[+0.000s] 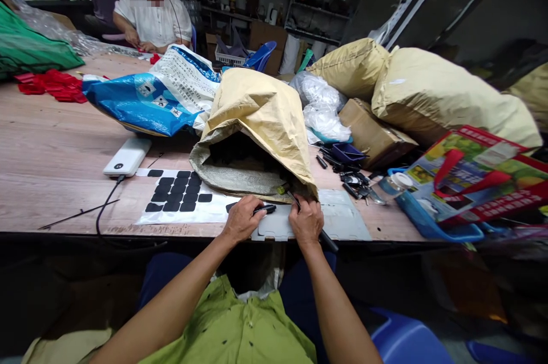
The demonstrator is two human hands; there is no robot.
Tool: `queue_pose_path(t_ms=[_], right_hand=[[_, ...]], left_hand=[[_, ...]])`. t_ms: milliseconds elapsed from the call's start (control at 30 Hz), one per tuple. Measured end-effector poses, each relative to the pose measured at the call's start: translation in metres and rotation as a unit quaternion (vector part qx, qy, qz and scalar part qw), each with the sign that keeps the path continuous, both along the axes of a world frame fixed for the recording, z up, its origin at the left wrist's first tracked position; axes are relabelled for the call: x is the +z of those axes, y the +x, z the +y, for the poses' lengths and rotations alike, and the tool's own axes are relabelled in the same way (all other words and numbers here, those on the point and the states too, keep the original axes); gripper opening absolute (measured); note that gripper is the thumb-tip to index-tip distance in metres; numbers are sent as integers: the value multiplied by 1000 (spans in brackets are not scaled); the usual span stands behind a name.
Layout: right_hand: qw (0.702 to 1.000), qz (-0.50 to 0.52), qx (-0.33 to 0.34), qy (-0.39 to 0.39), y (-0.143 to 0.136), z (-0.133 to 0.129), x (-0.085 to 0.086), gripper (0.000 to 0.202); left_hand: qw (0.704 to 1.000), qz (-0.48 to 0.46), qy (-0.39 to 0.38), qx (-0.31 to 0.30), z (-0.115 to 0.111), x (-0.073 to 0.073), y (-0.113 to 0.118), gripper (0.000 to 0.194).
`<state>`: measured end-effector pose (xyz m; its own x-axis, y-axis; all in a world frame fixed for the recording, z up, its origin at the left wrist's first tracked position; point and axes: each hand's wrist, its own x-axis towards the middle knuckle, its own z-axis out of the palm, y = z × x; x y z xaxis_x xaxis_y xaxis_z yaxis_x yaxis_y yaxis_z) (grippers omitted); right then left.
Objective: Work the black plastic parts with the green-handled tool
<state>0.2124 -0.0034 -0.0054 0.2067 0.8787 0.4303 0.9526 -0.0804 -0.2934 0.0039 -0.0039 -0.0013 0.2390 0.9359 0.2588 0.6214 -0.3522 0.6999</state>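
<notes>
My left hand (pixel 244 218) is closed on a small black piece (pixel 269 209) whose exact kind I cannot make out. In my right hand (pixel 306 220) is a thin tool with a dark handle (pixel 329 241); its narrow end points up and left, but the kind is unclear. Both hands are over a grey board (pixel 342 213) at the table's front edge. Just beyond them lies a yellow woven sack (pixel 265 98), its dark mouth facing me, contents hidden in shadow. Left of my left hand lies a white sheet (pixel 214 214) bearing black rounded-square stickers (pixel 174 191).
A white power bank (pixel 127 157) with a cable lies left. Behind it are a blue-and-white sack (pixel 158 93) and red strips (pixel 53 84). Several black parts (pixel 353 176), a jar (pixel 390 186) and a blue tray (pixel 449 233) are right. A co-worker (pixel 149 16) sits across.
</notes>
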Motion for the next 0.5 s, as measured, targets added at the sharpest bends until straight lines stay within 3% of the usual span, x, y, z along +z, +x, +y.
queue_pose_path(t_ms=[200, 367, 433, 500], right_hand=[[1000, -4, 0, 4, -1, 0, 2, 30], [1000, -10, -1, 6, -1, -1, 2, 30], [1000, -11, -2, 1, -1, -1, 2, 30], [1000, -12, -5, -3, -1, -1, 2, 30]], left_hand=[[1000, 1, 6, -20, -6, 8, -1, 16], [993, -52, -37, -100, -52, 23, -4, 24], [984, -43, -79, -156, -76, 18, -7, 25], [976, 2, -124, -176, -94, 0, -11, 23]])
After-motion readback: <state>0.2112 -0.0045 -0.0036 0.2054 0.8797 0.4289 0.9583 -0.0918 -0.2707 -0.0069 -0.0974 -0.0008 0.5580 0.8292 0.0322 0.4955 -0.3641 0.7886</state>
